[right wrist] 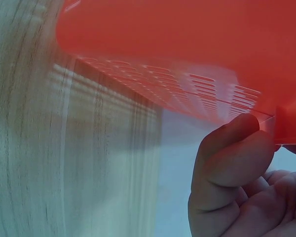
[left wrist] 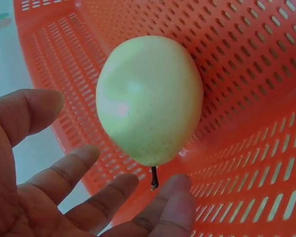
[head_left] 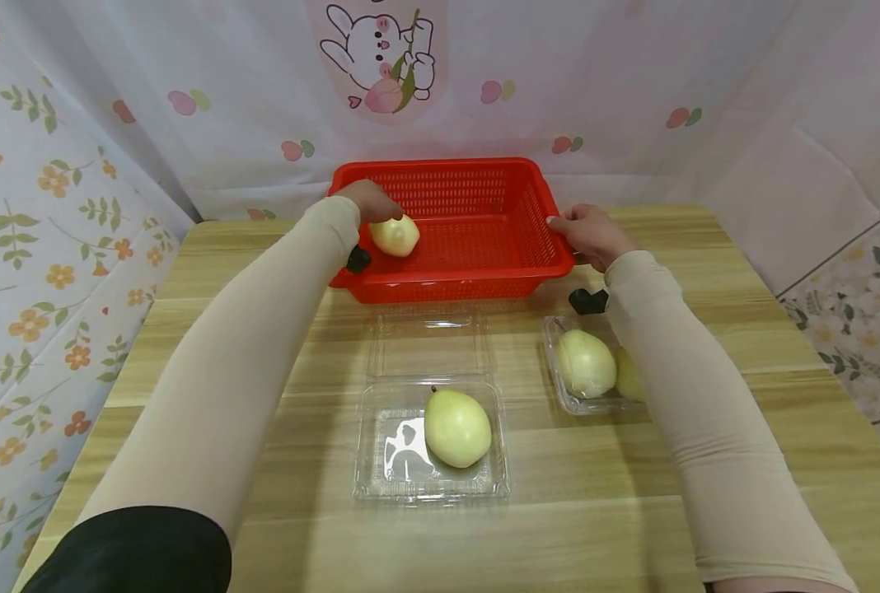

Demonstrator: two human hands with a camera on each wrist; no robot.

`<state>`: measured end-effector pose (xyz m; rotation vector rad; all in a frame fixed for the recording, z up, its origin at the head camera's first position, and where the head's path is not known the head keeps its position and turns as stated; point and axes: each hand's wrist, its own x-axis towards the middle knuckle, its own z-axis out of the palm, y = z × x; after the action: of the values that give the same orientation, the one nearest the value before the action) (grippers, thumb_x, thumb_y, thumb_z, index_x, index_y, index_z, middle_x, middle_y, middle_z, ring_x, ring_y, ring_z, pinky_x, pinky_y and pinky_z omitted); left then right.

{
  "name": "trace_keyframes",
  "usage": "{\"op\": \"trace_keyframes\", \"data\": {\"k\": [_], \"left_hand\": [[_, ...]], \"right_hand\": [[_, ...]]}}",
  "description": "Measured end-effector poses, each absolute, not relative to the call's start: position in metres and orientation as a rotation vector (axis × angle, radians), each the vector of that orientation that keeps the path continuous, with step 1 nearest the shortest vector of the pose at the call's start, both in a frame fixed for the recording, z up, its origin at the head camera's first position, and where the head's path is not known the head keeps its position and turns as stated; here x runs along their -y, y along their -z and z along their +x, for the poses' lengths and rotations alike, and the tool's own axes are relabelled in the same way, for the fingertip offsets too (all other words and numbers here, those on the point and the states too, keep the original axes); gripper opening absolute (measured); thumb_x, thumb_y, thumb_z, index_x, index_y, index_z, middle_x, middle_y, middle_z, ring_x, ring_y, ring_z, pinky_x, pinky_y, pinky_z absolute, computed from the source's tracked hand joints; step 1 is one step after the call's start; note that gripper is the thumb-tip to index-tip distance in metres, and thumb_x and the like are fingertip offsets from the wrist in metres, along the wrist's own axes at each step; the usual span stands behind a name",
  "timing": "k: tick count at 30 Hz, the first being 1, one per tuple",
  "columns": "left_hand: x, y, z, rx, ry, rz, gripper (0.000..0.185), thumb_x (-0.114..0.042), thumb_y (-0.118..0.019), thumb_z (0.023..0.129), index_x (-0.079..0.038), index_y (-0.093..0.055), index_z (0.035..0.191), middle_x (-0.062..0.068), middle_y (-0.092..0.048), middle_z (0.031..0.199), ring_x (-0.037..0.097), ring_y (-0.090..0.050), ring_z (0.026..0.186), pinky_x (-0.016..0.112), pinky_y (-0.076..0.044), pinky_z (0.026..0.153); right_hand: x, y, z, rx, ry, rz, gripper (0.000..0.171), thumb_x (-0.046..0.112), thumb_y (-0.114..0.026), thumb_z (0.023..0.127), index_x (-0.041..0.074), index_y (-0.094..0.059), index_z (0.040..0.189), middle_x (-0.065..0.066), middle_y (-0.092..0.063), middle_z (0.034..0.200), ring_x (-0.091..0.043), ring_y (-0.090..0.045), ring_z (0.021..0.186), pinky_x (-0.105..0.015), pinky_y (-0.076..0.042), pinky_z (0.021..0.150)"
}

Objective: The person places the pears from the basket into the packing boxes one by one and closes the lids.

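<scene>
A pale yellow-green pear (head_left: pixel 395 237) lies in the left end of a red perforated plastic basket (head_left: pixel 477 239). My left hand (head_left: pixel 372 200) reaches over that end. In the left wrist view its fingers (left wrist: pixel 71 170) are spread and loosely bent beside the pear (left wrist: pixel 150 98), with a gap between them and the fruit; the dark stem points toward the fingertips. At the basket's right end, my right hand (head_left: pixel 592 235) grips the rim, thumb on top. The right wrist view shows curled fingers (right wrist: pixel 237 158) under the red rim (right wrist: pixel 187 34).
In front of the basket, an open transparent clamshell box (head_left: pixel 367 436) holds one pear (head_left: pixel 457 428) on its right side. To the right, another transparent box (head_left: pixel 588 406) contains pears (head_left: pixel 587 362), partly hidden by my right sleeve. A printed curtain (head_left: pixel 247 99) hangs behind the wooden table (head_left: pixel 559 511).
</scene>
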<state>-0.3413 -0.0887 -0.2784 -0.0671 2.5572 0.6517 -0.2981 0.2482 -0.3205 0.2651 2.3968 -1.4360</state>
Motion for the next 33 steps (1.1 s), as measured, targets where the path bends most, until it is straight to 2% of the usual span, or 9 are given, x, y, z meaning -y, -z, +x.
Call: {"op": "trace_keyframes", "data": {"k": [12, 21, 27, 33], "left_hand": [[0.083, 0.296, -0.358, -2.577, -0.533, -0.065, 0.058, -0.042, -0.061, 0.093, -0.009, -0.05, 0.14, 0.007, -0.053, 0.13, 0.025, -0.05, 0.115, 0.038, -0.045, 0.101], [0.077, 0.294, -0.35, -2.494, -0.715, -0.198, 0.052, -0.038, -0.07, 0.09, -0.017, -0.053, 0.135, 0.006, -0.055, 0.124, 0.026, -0.055, 0.108, 0.043, -0.052, 0.09], [0.071, 0.297, -0.352, -2.564, -0.567, -0.095, 0.053, -0.038, -0.069, 0.09, -0.012, -0.054, 0.134, 0.006, -0.056, 0.122, 0.024, -0.053, 0.106, 0.038, -0.05, 0.093], [0.069, 0.3, -0.353, -2.58, -0.435, 0.036, 0.044, -0.032, -0.073, 0.087, -0.011, -0.059, 0.123, 0.007, -0.057, 0.114, 0.022, -0.055, 0.098, 0.034, -0.052, 0.085]], "right_hand": [[-0.246, 0.319, -0.298, -2.411, 1.436, 0.266, 0.03, 0.032, -0.05, 0.104, 0.003, -0.045, 0.112, -0.018, -0.053, 0.112, -0.018, -0.067, 0.076, -0.032, -0.059, 0.069], [-0.246, 0.321, -0.296, -2.41, 1.431, 0.246, 0.032, 0.031, -0.05, 0.104, 0.002, -0.045, 0.116, -0.019, -0.055, 0.112, -0.02, -0.068, 0.076, -0.034, -0.059, 0.073], [-0.249, 0.322, -0.294, -2.416, 1.43, 0.244, 0.034, 0.032, -0.05, 0.104, 0.002, -0.045, 0.118, -0.021, -0.055, 0.116, -0.02, -0.069, 0.077, -0.036, -0.059, 0.075], [-0.249, 0.323, -0.296, -2.408, 1.439, 0.252, 0.032, 0.032, -0.049, 0.104, 0.002, -0.045, 0.116, -0.019, -0.054, 0.114, -0.02, -0.068, 0.077, -0.034, -0.059, 0.072]]}}
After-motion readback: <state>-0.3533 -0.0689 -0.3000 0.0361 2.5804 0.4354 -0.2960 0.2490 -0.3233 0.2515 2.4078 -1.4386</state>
